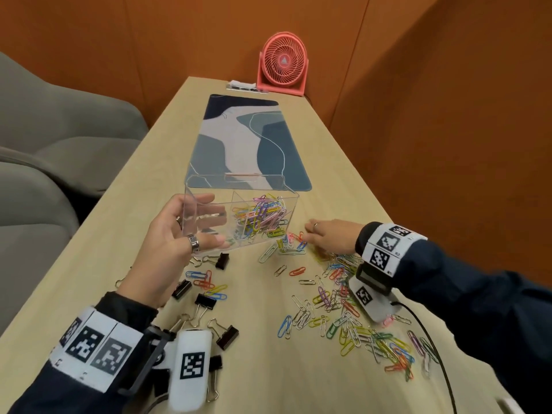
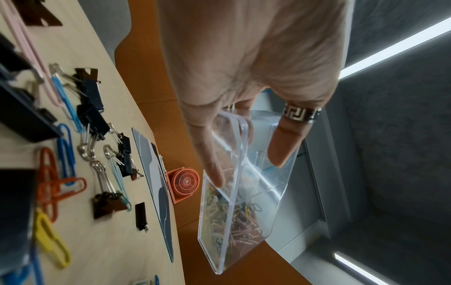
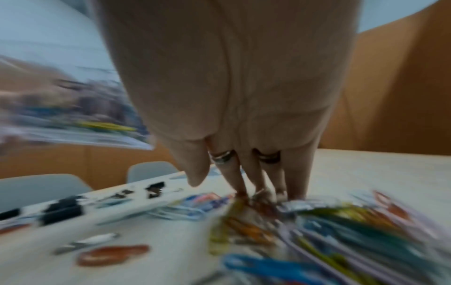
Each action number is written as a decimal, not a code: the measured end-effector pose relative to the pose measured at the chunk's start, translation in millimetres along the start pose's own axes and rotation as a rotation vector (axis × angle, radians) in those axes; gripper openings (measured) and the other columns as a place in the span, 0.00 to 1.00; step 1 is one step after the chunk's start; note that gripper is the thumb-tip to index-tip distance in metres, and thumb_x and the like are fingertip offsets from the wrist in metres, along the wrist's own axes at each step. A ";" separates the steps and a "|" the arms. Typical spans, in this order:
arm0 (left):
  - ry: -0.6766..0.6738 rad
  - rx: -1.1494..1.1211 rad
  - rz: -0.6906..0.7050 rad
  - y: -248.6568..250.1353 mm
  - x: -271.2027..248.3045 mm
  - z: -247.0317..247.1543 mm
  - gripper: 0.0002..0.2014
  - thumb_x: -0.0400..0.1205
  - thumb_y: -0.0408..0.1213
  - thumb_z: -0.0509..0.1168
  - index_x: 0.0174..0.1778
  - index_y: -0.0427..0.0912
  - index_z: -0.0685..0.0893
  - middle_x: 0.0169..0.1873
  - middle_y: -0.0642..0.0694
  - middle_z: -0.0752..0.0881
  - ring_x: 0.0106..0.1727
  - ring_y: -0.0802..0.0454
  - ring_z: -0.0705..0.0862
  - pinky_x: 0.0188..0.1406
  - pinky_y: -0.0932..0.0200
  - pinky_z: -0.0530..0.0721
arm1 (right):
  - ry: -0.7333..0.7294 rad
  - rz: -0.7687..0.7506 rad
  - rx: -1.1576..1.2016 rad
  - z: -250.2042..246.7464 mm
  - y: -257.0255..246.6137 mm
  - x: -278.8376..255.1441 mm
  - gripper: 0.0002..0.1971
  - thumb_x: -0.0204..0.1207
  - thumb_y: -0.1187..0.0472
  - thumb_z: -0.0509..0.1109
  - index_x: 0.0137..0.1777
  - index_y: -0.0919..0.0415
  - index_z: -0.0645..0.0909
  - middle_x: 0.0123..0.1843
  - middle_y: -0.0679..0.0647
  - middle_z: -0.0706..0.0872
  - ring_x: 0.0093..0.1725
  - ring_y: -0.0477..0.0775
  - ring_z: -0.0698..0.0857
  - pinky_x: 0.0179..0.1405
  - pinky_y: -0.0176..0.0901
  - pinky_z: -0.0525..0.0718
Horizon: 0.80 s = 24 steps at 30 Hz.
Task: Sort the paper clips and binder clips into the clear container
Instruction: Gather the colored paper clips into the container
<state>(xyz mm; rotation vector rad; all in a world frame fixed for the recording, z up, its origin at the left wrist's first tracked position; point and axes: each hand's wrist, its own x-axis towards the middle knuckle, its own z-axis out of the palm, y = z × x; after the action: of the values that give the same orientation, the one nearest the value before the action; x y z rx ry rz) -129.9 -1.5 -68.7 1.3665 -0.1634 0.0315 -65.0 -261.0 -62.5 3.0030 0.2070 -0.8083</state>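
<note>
My left hand (image 1: pixel 171 234) grips the container (image 1: pixel 239 216), tilted off the bench (image 1: pixel 263 369). My right hand (image 1: pixel 328 236), fingers straight, presses paper clips (image 1: pixel 294 242) by its rim. I'd sweep low; binder clips (image 1: pixel 206 303) go separately.

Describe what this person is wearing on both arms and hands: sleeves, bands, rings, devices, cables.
Both arms have dark navy sleeves with white wristbands printed with black square marker codes. A white, rounded camera unit bearing a marker sits at each wrist; a black cable trails from the right one. The left hand wears a silver ring with a dark key-pattern band. The right hand wears two rings, metallic with dark bands.
</note>
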 end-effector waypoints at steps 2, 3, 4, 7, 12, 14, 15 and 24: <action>0.000 -0.002 0.005 0.1 -0.6 0.0 0.39 0.50 0.36 0.75 0.57 0.27 0.73 0.56 0.41 0.86 0.57 0.45 0.87 0.60 0.31 0.80 | 0.012 -0.113 -0.002 1.4 -9.4 -8.3 0.24 0.86 0.51 0.49 0.78 0.61 0.63 0.78 0.58 0.69 0.75 0.58 0.71 0.74 0.44 0.66; -0.003 -0.003 0.006 0.2 -0.9 0.4 0.39 0.51 0.36 0.75 0.57 0.27 0.73 0.57 0.40 0.86 0.57 0.44 0.87 0.59 0.32 0.81 | 0.030 -0.166 0.018 -0.9 -14.9 -12.5 0.23 0.86 0.51 0.51 0.77 0.61 0.65 0.77 0.56 0.71 0.72 0.55 0.73 0.71 0.40 0.67; -0.005 -0.004 0.006 0.3 -0.9 0.7 0.38 0.51 0.36 0.75 0.58 0.27 0.73 0.58 0.39 0.85 0.57 0.44 0.87 0.58 0.33 0.82 | 0.052 -0.223 0.039 -2.8 -21.4 -15.3 0.22 0.85 0.52 0.53 0.75 0.62 0.67 0.74 0.55 0.73 0.67 0.54 0.75 0.65 0.37 0.68; -0.004 -0.011 0.012 0.2 -0.6 1.2 0.38 0.52 0.36 0.75 0.57 0.26 0.72 0.60 0.37 0.84 0.57 0.43 0.87 0.53 0.37 0.86 | -0.010 -0.331 -0.041 -1.7 -38.5 -17.0 0.21 0.86 0.55 0.53 0.72 0.66 0.70 0.68 0.53 0.70 0.64 0.49 0.72 0.63 0.34 0.65; 0.012 -0.012 0.016 -1.6 0.5 -0.2 0.36 0.53 0.30 0.75 0.59 0.28 0.74 0.55 0.42 0.86 0.57 0.43 0.87 0.51 0.43 0.87 | -0.159 -0.369 -0.269 8.6 -27.4 -15.3 0.27 0.86 0.53 0.48 0.83 0.53 0.46 0.85 0.55 0.46 0.82 0.59 0.53 0.81 0.52 0.54; 0.013 -0.024 0.015 -2.1 1.1 0.4 0.29 0.58 0.25 0.71 0.57 0.32 0.75 0.52 0.43 0.87 0.57 0.44 0.87 0.51 0.44 0.88 | -0.203 -0.359 -0.243 8.4 -13.5 -24.7 0.27 0.86 0.52 0.49 0.83 0.51 0.48 0.85 0.50 0.45 0.82 0.55 0.53 0.81 0.50 0.54; 0.011 -0.033 0.016 -1.8 1.1 1.0 0.27 0.60 0.25 0.69 0.57 0.33 0.76 0.52 0.44 0.87 0.56 0.44 0.87 0.50 0.45 0.88 | -0.209 -0.355 -0.197 7.9 -6.5 -29.4 0.26 0.86 0.51 0.51 0.82 0.50 0.52 0.85 0.47 0.47 0.82 0.53 0.55 0.81 0.47 0.55; -0.007 -0.039 0.025 -3.1 0.8 1.5 0.37 0.52 0.35 0.75 0.57 0.25 0.72 0.63 0.35 0.81 0.58 0.42 0.87 0.44 0.49 0.90 | 0.060 -0.262 0.061 -3.7 -2.5 -6.8 0.28 0.83 0.47 0.56 0.81 0.53 0.57 0.83 0.51 0.58 0.80 0.51 0.61 0.77 0.40 0.57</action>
<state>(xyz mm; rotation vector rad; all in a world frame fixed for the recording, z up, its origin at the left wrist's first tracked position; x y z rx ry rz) -128.9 -3.7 -71.3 1.3254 -0.1862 0.0444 -69.2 -259.1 -55.8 3.1016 0.5979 -0.7541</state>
